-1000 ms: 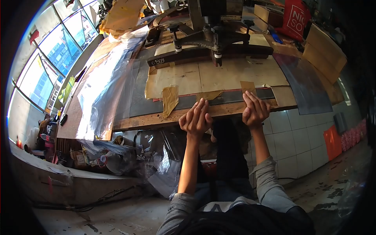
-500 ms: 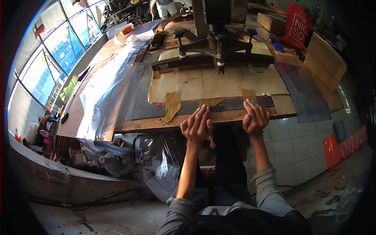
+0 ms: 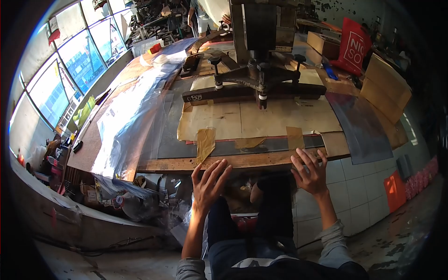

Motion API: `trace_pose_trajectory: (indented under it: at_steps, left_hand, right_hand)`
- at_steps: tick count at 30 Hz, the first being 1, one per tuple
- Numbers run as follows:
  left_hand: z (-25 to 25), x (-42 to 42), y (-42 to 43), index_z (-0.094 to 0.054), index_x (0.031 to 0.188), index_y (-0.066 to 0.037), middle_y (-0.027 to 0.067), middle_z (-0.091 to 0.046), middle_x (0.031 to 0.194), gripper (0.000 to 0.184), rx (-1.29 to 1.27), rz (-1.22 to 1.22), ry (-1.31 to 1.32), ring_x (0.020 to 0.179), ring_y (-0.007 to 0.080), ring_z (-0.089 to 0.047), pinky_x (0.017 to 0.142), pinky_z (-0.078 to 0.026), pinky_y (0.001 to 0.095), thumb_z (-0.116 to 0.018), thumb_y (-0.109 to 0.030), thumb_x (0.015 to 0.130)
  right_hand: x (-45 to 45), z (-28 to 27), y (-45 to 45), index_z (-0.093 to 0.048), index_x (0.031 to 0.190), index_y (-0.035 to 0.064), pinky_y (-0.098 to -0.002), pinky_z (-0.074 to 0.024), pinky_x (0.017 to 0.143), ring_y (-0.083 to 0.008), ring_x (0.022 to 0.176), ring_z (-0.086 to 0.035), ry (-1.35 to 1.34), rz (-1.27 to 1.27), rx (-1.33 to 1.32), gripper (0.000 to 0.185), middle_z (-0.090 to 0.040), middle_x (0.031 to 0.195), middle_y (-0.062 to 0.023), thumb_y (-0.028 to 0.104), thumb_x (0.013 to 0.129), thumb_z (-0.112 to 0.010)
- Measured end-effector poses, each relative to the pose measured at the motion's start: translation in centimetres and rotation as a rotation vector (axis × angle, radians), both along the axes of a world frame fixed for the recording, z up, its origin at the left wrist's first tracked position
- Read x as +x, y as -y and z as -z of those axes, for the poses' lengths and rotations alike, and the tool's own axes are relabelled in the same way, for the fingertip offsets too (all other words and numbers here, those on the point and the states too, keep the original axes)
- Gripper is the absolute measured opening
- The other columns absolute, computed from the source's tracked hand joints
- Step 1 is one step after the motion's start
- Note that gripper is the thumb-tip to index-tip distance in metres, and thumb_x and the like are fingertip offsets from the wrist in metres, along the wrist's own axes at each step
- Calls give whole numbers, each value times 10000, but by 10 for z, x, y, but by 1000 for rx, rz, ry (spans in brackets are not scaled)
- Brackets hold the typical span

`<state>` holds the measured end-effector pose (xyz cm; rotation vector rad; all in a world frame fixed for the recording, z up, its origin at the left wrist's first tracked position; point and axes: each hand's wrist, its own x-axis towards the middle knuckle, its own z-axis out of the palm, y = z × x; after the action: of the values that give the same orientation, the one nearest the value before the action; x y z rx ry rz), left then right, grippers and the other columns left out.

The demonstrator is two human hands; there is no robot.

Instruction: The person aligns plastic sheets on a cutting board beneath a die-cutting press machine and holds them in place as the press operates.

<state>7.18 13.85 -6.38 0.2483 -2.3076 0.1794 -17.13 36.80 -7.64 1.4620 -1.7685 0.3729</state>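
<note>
- At the front edge of a wooden workbench [image 3: 256, 160], a person's two bare hands are held out well apart, grey sleeves [image 3: 333, 239] pushed back along both forearms.
- The left hand [image 3: 208, 185], its fingers loosely parted, is nearest the left strip of brown tape [image 3: 206, 143]; whether its fingertips touch the bench edge cannot be told.
- The right hand [image 3: 311, 176], its fingers spread, overlaps the edge in view just below the right strip of brown tape [image 3: 295, 137]; contact there is also unclear.
- A cream board [image 3: 275, 120] lies flat beyond both hands, beneath a dark metal machine [image 3: 261, 77]; a middle piece of tape [image 3: 249, 143] lies between the two strips along the board's near side.
- A dark grey mat [image 3: 179, 150] shows under the board, running alongside the bench's wooden edge.
- Clear plastic sheets [image 3: 126, 123], bright with light, cover the bench to the left; a bluish translucent sheet [image 3: 363, 133] lies to the right.
- At the far right, a red bag [image 3: 351, 49] with white lettering rests near folded cardboard [image 3: 385, 87].
- In the background, to the right of the windows [image 3: 81, 58], another person [image 3: 202, 22] in pale shorts stands past the bench.
</note>
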Motion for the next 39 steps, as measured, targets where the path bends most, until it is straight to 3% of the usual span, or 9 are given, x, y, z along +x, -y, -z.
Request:
trace_pose_trajectory:
  at_steps: [6, 10, 23, 26, 28, 32, 34, 37, 39]
  left_hand:
    - [-46, -9, 0, -690, 1030, -120, 5, -722, 1036, 214, 155, 47, -103, 1007, 136, -670, 1028, -350, 391, -663, -57, 827]
    - [-78, -16, -1, -675, 1087, -122, -13, -704, 1095, 256, 138, -1, -132, 1056, 125, -649, 1023, -345, 391, -625, -72, 841]
    - [-99, -18, -6, -691, 1099, -125, -36, -724, 998, 251, 73, 15, -54, 934, 63, -681, 827, -405, 272, -654, -121, 851]
    - [-111, -8, -35, -699, 1073, -156, -80, -720, 927, 206, -76, 171, -33, 819, 17, -674, 761, -405, 206, -657, -244, 892]
    - [-111, -5, -43, -702, 1069, -178, -95, -715, 913, 203, -94, 234, -9, 813, 10, -666, 774, -414, 194, -643, -297, 915]
    - [-123, 17, -4, -681, 1114, -81, 45, -701, 1000, 535, 220, 635, 230, 875, 171, -680, 760, -477, 362, -692, -518, 806]
    - [-147, 10, 24, -679, 1112, -64, 75, -697, 1000, 573, 453, 849, 494, 894, 162, -673, 752, -468, 341, -638, -557, 822]
    - [-136, -9, 60, -658, 1161, -102, 58, -708, 919, 428, 546, 694, 646, 799, 224, -679, 875, -465, 371, -633, -435, 893]
    - [-132, -46, 85, -637, 1167, -59, 119, -681, 962, 463, 403, 364, 576, 854, 280, -661, 904, -462, 423, -608, -440, 904]
  right_hand:
    - [2, -49, 2, -641, 1169, 107, -474, -354, 1033, -180, 996, -642, 64, -124, -78, 295, -663, 1141, -49, 146, 892, -548]
    - [-7, -92, 10, -664, 1064, 87, -434, -392, 978, -165, 914, -667, 141, -139, -182, 202, -711, 981, -23, 64, 870, -616]
    - [-19, -159, 5, -697, 994, 93, -421, -405, 921, -164, 803, -672, 147, -64, -3, 173, -734, 906, -29, 72, 834, -634]
    - [-19, -174, -25, -695, 988, 88, -426, -403, 929, -175, 818, -668, 242, -50, -68, 186, -736, 927, -49, 118, 807, -666]
    - [-13, -184, -49, -702, 1011, 92, -440, -415, 927, -188, 856, -672, 380, -98, 144, 247, -732, 965, -60, 215, 797, -705]
    - [-20, -182, -60, -715, 1058, 113, -440, -463, 899, -211, 931, -677, 830, -445, 689, 421, -721, 1030, -71, 400, 754, -762]
    - [-39, -175, -50, -716, 1084, 119, -410, -491, 877, -220, 951, -677, 1004, -557, 714, 461, -713, 1051, -75, 435, 751, -753]
    - [-77, -154, -3, -706, 1042, 87, -355, -519, 818, -217, 924, -678, 1030, -493, 590, 382, -706, 1022, -81, 370, 789, -749]
    - [-99, -133, 47, -680, 948, 48, -358, -519, 763, -225, 847, -668, 920, -290, 443, 254, -682, 918, -82, 270, 833, -724]
